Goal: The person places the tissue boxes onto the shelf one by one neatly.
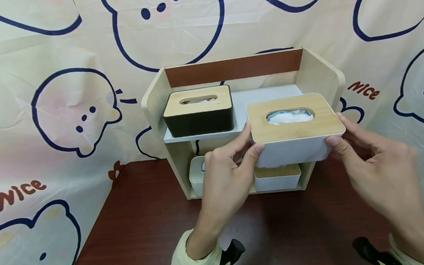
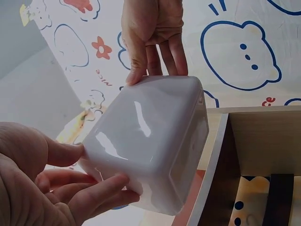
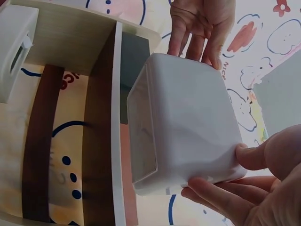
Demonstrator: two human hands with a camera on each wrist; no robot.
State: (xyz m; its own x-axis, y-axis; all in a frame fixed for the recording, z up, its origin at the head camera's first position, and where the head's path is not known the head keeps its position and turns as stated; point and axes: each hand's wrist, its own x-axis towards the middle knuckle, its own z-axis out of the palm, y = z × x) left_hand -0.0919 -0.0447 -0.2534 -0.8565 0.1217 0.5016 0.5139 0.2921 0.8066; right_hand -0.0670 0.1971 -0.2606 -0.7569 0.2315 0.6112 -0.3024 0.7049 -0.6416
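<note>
A white tissue box [image 1: 291,152] with a light wooden lid is held in the air in front of the right part of a small two-tier shelf [image 1: 268,94]. Tissue shows through the oval slot in its lid. My left hand [image 1: 228,168] grips its left end, thumb on the front side. At the opposite end my right hand [image 1: 381,166] grips it, thumb at the front corner. Both wrist views show the box's smooth white underside [image 2: 141,125] between the two hands. On the top tier, at the left, stands a black tissue box [image 1: 198,119] with a wooden lid.
The lower tier holds another white box with a wooden lid [image 1: 278,179] at the right and a pale box [image 1: 196,178] at the left, partly behind my left hand. The shelf stands on a dark brown table [image 1: 137,226]. Behind hangs a cartoon-patterned cloth [image 1: 72,173].
</note>
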